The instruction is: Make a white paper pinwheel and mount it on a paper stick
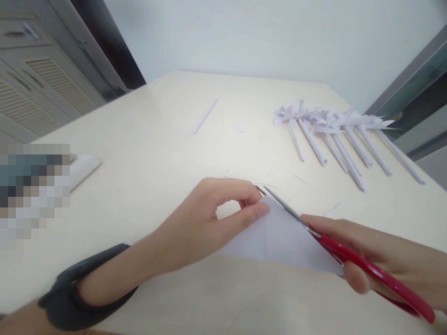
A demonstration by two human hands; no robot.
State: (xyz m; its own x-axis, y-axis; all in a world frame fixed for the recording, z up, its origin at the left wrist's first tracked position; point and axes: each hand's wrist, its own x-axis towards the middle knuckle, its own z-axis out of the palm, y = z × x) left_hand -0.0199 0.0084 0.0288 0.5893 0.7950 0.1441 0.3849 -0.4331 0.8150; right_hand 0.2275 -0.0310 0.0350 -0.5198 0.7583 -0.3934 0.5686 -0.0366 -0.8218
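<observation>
My left hand (213, 214) pinches the upper corner of a white sheet of paper (268, 237) between thumb and fingers. The paper has a faint crease down its middle and tapers toward that corner. My right hand (380, 251) is closed round the red handles of a pair of scissors (363, 265). The scissors' metal blades lie along the paper's right edge, their tips slightly parted close to my left fingertips. Part of the lower blade is hidden behind the sheet.
Several paper pinwheels (335, 123) on rolled paper sticks lie at the right of the white table (146, 139). One rolled paper stick (205, 116) lies farther back. Thin paper scraps (240, 129) are scattered about. A partly blurred-out object (84, 167) lies at the left. Behind stands a wall.
</observation>
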